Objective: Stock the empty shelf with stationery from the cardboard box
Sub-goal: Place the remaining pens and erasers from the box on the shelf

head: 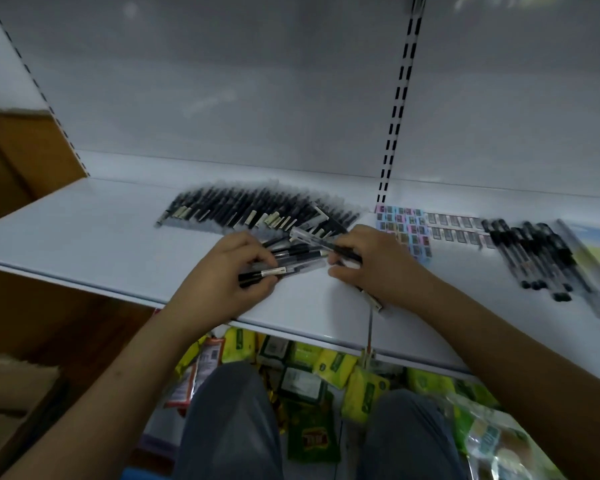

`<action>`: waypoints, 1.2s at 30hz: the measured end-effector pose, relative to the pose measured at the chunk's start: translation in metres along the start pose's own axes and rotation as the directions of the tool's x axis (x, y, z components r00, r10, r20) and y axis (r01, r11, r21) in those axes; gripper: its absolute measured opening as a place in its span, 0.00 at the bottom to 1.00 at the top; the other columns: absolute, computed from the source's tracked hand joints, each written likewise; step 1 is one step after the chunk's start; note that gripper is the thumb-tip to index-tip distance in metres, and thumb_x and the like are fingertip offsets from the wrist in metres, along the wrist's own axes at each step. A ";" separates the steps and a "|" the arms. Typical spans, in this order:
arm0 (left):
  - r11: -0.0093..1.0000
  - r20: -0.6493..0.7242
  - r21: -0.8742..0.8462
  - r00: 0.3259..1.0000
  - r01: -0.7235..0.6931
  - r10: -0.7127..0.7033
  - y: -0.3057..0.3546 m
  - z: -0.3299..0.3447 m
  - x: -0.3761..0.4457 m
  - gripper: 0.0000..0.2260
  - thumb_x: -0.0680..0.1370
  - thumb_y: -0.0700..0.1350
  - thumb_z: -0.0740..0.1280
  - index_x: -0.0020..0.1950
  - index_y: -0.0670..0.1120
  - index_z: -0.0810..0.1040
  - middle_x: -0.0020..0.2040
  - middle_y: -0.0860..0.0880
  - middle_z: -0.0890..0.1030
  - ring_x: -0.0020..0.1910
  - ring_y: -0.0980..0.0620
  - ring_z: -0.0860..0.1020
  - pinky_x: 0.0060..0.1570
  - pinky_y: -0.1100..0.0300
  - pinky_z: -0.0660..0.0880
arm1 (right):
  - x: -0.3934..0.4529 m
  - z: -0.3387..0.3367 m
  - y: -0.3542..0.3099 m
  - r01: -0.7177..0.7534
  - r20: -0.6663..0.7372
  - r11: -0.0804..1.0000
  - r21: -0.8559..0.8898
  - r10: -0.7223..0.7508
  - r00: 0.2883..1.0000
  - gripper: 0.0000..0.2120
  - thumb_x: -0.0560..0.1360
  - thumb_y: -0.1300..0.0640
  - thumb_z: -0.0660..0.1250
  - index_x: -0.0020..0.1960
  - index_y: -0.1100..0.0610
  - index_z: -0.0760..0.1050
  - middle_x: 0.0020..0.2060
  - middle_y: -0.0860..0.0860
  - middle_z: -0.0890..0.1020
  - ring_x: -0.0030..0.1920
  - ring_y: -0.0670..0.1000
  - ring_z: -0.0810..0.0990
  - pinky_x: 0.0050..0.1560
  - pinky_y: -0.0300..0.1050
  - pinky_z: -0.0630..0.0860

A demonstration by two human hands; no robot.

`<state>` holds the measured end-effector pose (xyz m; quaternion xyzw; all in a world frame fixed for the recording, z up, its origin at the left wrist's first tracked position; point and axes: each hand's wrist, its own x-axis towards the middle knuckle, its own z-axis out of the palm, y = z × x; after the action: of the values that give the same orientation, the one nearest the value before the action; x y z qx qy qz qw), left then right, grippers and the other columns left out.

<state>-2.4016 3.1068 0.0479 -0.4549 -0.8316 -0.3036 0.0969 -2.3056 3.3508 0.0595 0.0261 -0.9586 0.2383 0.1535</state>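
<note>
On the shelf (84, 237): loose pens (291, 258) being sorted beside the laid row of pens (257, 207).
Left hand (234, 271) is gripping several pens, right hand (368, 261) pinching one. Light, stiff, likely slick in their sleeves; best being taken mid-barrel, a few at once, to avoid rolling.

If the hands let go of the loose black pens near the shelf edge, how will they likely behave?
The loose black pens look slim and round, so they may roll on the smooth white shelf. They lie crossed between the left hand and the right hand, so they would probably scatter. They seem stiff and light.
</note>
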 end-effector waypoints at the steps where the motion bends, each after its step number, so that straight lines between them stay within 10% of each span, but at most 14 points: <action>1: 1.000 0.009 0.013 1.000 -0.006 0.006 -0.002 -0.004 -0.003 0.10 0.74 0.47 0.75 0.54 0.53 0.82 0.52 0.56 0.75 0.55 0.61 0.72 0.56 0.72 0.67 | 0.003 0.003 0.001 0.002 -0.022 1.000 -0.001 -0.002 1.000 0.03 0.73 0.54 0.72 0.44 0.51 0.79 0.41 0.48 0.76 0.40 0.46 0.74 0.44 0.44 0.72; 10: 0.989 0.008 -0.011 0.989 0.146 -0.146 -0.032 -0.028 -0.033 0.07 0.73 0.57 0.64 0.46 0.56 0.76 0.46 0.58 0.75 0.49 0.54 0.74 0.48 0.54 0.73 | 0.021 0.009 -0.005 0.127 -0.123 0.990 -0.057 -0.133 0.983 0.14 0.74 0.55 0.72 0.59 0.54 0.78 0.46 0.45 0.73 0.45 0.45 0.72 0.46 0.40 0.68; 23: 0.921 -0.088 -0.297 0.953 0.252 -0.290 -0.018 -0.030 -0.031 0.04 0.77 0.43 0.70 0.50 0.50 0.83 0.48 0.56 0.83 0.49 0.59 0.80 0.47 0.69 0.74 | 0.027 0.021 -0.010 0.264 -0.209 0.946 -0.189 -0.301 0.930 0.04 0.73 0.57 0.69 0.47 0.52 0.79 0.45 0.46 0.79 0.41 0.47 0.78 0.36 0.42 0.76; 30: 0.657 -0.172 -0.708 0.838 0.260 -0.517 -0.002 -0.036 -0.020 0.09 0.72 0.42 0.72 0.52 0.43 0.83 0.39 0.53 0.84 0.39 0.58 0.80 0.42 0.67 0.77 | 0.024 -0.002 -0.017 0.023 -0.385 0.998 0.052 -0.001 0.923 0.04 0.78 0.58 0.62 0.48 0.53 0.67 0.29 0.47 0.71 0.26 0.47 0.69 0.26 0.42 0.62; 36: 0.268 -0.097 -0.958 0.774 0.097 -0.626 0.000 -0.040 -0.009 0.10 0.78 0.49 0.66 0.52 0.44 0.82 0.46 0.49 0.82 0.48 0.52 0.79 0.53 0.59 0.77 | 0.021 -0.015 -0.018 -0.026 -0.153 0.889 0.457 0.107 0.982 0.08 0.82 0.55 0.58 0.50 0.53 0.75 0.31 0.47 0.77 0.28 0.46 0.74 0.31 0.40 0.73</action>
<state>-2.4016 3.0768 0.0757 -0.1297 -0.5484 -0.8243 -0.0539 -2.3190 3.3425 0.0865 0.0073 -0.8599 0.4614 0.2182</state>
